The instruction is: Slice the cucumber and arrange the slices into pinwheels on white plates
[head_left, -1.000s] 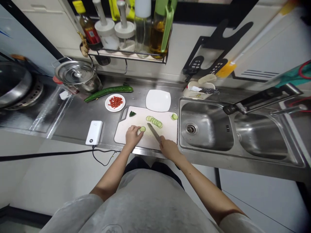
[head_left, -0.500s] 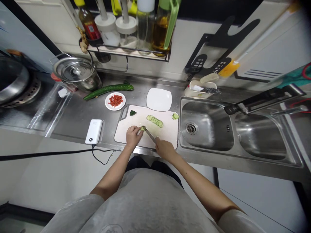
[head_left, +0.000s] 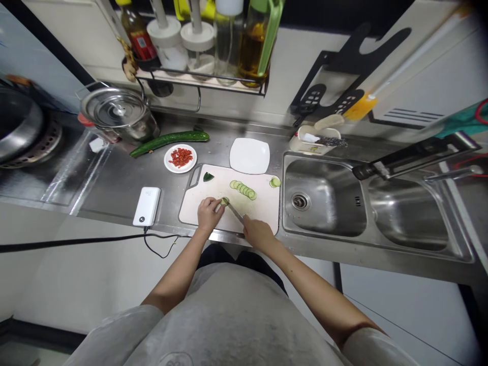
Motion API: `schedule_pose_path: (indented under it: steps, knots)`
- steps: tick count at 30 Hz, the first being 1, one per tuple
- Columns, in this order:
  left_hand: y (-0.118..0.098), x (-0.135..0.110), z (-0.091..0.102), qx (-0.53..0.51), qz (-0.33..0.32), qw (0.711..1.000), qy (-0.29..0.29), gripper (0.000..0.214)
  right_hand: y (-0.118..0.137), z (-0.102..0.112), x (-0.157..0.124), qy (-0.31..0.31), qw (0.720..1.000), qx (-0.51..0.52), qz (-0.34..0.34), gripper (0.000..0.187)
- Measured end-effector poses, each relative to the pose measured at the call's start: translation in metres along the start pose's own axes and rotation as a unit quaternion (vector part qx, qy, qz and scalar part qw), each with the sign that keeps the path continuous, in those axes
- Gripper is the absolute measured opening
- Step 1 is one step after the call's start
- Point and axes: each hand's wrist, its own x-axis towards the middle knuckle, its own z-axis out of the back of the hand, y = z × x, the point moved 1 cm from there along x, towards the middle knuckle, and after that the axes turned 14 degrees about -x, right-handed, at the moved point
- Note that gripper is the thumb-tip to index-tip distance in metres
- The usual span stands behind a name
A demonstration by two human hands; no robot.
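Note:
My left hand [head_left: 208,213] pinches a short piece of cucumber [head_left: 224,202] over the white cutting board [head_left: 194,206]. In my right hand [head_left: 259,234] is a knife [head_left: 236,213], its handle wrapped by my fingers and its blade tip at the cucumber piece. Whether the blade is in the piece or just beside it, I cannot tell. A row of cucumber slices [head_left: 243,189] lies overlapping on the board beyond the knife. A few more slices [head_left: 275,182] sit at the board's right corner, and a dark green cucumber end [head_left: 208,177] lies at the upper left.
Behind the board are a white square plate [head_left: 249,155], a small plate [head_left: 168,161] of chopped red pieces and a whole cucumber [head_left: 171,140]. A white power bank [head_left: 147,206] with a cable lies left. The steel sink [head_left: 324,198] adjoins on the right; a lidded pot [head_left: 118,114] stands back left.
The knife blade and the cucumber piece have shifted very slightly between my hands. Both hands keep nearly the same place and hold; the slices on the board have not moved.

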Motion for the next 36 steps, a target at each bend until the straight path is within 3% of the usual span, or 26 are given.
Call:
schedule_pose_path:
  steps: [12, 23, 29, 36]
  knots:
    - [-0.001, 0.000, 0.000, -0.007, -0.005, 1.000, -0.005, 0.027, 0.002, 0.008, 0.001, 0.013, 1.000, -0.009, 0.010, 0.027]
    - [-0.001, 0.000, 0.001, -0.003, -0.040, 0.999, -0.025, 0.026, 0.007, -0.012, 0.008, 0.006, 1.000, -0.010, 0.005, 0.030]
    - [0.000, 0.000, 0.000, 0.004, -0.060, 0.997, -0.045, 0.021, 0.005, -0.013, 0.008, 0.003, 1.000, -0.014, 0.006, 0.030]
    - [-0.002, 0.000, 0.001, 0.007, -0.028, 0.999, -0.029, 0.020, -0.002, -0.015, 0.000, 0.023, 1.000, -0.009, 0.004, 0.032]
